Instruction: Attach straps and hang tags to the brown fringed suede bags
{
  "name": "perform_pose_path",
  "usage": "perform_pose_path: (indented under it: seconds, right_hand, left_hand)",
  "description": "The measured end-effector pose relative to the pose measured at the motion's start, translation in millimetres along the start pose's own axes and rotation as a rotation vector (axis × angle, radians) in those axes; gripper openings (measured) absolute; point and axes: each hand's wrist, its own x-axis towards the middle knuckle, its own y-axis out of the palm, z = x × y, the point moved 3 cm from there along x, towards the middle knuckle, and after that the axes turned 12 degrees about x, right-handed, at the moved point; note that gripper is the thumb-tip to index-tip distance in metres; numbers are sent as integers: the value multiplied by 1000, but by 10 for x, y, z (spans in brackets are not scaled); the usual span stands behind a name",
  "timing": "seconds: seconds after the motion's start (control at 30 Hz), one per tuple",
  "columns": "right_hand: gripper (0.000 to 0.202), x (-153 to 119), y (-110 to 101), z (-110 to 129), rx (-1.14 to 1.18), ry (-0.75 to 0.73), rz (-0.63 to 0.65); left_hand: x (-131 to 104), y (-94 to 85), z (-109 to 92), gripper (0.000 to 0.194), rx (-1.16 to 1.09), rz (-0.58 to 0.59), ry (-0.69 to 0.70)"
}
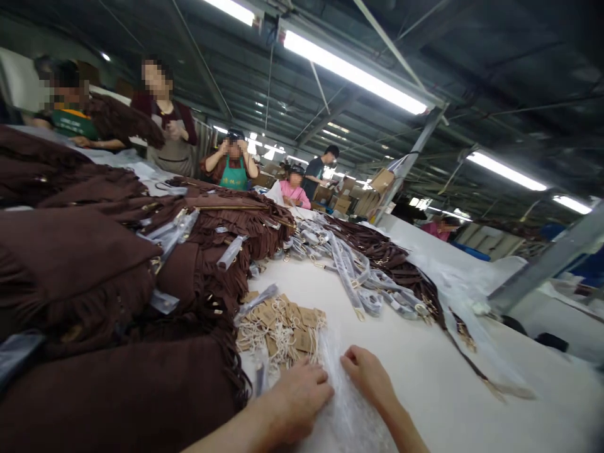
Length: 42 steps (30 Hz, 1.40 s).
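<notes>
Clear plastic bags (338,402) lie on the table between my two hands. My right hand (370,377) has its fingers curled, thumb and forefinger pinching at the plastic's right edge. On the other side, my left hand (302,396) is bent over at the plastic's left edge, its fingers closed and their tips hidden. Whatever it grips cannot be made out. Just beyond my left hand is a heap of brown cardboard tags (302,318) with white strings.
Dark brown fringed bags (94,264) are piled high on the left. Plastic-wrapped straps with metal clips (352,270) and more brown straps (401,270) lie farther back on the white table (283,277). Several people stand or sit around the far side. A slanted metal post (542,258) rises at right.
</notes>
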Motion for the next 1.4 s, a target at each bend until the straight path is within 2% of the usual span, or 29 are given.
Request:
perform_pose_path:
  seconds: [0.1, 0.2, 0.27, 0.37, 0.5, 0.6, 0.67, 0.73, 0.8, 0.87, 1.0, 1.07, 1.13, 1.23, 1.3, 1.4]
  right_hand:
    - [22, -9, 11, -14, 58, -50, 24]
    - [29, -19, -1, -25, 136, -96, 52]
    - [32, -18, -24, -35, 192, -112, 65]
    - [36, -21, -96, -33, 285, -103, 74]
    - [35, -94, -214, 104, 410, -102, 133]
    - [28, -177, -251, 321, 460, -195, 196]
    - [25, -219, -260, 446, 455, -287, 200]
    - [23, -234, -291, 491, 391, -339, 151]
    - [24, -219, -369, 451, 303, -344, 105]
    - [26, -181, -510, 360, 260, -340, 97]
    - [35, -42, -905, 171, 351, -301, -11]
    - [40, 35, -997, 149, 428, -248, -31]
    - [45, 103, -944, 197, 549, -159, 28]
    - [48, 178, -699, 363, 727, -46, 124]
    - [48, 223, -531, 490, 774, -40, 160]
    - [50, 278, -361, 632, 793, -79, 214]
  left_hand:
    - [128, -16, -144, 30, 27, 45, -112]
    - [281, 17, -226, 56, -127, -32, -236]
    - [351, 108, -220, 76, -245, -27, -265]
    - [390, 248, -148, 87, -354, -30, -276]
    - [456, 276, -22, 85, -403, -170, -359]
    - [590, 233, 17, 78, -370, -261, -291]
    - [669, 238, 66, 62, -340, -293, -308]
    - [713, 282, 144, 39, -306, -302, -369]
    - [722, 350, 227, 29, -277, -293, -410]
    - [711, 415, 302, 30, -267, -285, -435]
    - [701, 488, 366, 30, -282, -272, -470]
    - [714, 493, 351, 27, -300, -258, -464]
    - [723, 475, 322, 23, -325, -249, -448]
    - [711, 400, 308, 25, -373, -287, -458]
    - [695, 340, 359, 29, -492, -378, -527]
    - [707, 290, 502, 32, -836, -573, -634]
